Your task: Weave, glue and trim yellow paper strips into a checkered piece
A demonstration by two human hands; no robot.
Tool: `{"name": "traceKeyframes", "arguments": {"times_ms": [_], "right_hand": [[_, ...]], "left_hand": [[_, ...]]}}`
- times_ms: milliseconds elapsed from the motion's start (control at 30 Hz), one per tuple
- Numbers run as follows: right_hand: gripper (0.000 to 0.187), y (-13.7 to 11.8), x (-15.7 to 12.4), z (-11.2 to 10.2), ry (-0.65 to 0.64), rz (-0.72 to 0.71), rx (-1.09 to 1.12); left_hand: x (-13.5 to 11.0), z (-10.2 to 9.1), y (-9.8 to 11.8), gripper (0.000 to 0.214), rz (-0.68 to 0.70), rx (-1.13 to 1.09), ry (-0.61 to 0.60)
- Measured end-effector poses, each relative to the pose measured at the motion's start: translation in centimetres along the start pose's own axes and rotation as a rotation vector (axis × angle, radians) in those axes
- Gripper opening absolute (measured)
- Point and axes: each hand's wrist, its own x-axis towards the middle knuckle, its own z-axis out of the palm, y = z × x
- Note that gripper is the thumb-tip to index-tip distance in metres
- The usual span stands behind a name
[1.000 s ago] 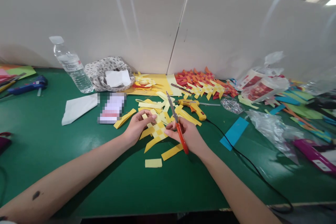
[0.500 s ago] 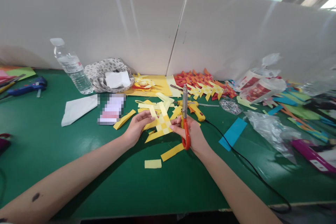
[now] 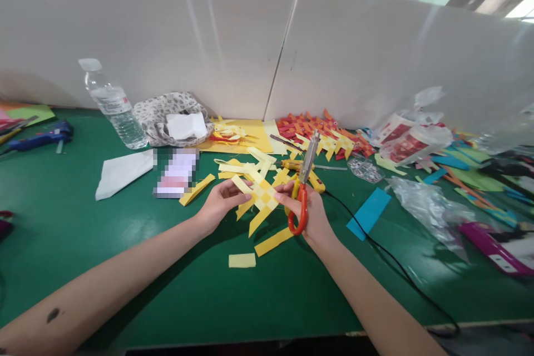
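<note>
A woven yellow paper fish (image 3: pixel 263 197), checkered in pale and deeper yellow with pointed strip ends, is held above the table between both hands. My left hand (image 3: pixel 223 204) pinches its left side between thumb and fingers. At its right edge, my right hand (image 3: pixel 307 212) grips with thumb and fingertips. Scissors (image 3: pixel 303 192) with red-and-yellow handles also hang in my right hand, blades pointing up. Beneath and behind the fish lie loose yellow strips (image 3: pixel 198 189). A yellow strip (image 3: pixel 273 242) and a short pale piece (image 3: pixel 242 260) rest nearer to me.
Behind my right hand lies a yellow glue gun (image 3: pixel 317 182), its black cord running right. Finished red and yellow woven fish (image 3: pixel 317 130) are piled by the partition. A water bottle (image 3: pixel 114 108), a phone (image 3: pixel 177 172) and a cloth pouch (image 3: pixel 171 108) stand left; a blue strip (image 3: pixel 369 214) lies right.
The woven fish has been turned in my hands, its lower point now facing down toward me. The scissors have tilted to the right with my right hand.
</note>
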Motion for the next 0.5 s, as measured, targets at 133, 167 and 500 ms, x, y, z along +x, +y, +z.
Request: {"name": "traceKeyframes", "arguments": {"times_ms": [133,167,500], "right_hand": [[0.033,0.02,-0.09,0.12,-0.021,0.033,0.026],[0.033,0.03,-0.10,0.14,-0.023,0.036,0.029],[0.040,0.32,-0.23,0.19,-0.067,0.065,-0.121]], "left_hand": [[-0.04,0.16,-0.03,0.024,-0.010,0.017,0.008],[-0.04,0.17,-0.04,0.023,-0.015,0.014,0.008],[0.03,0.04,-0.13,0.025,0.006,0.041,0.016]]}}
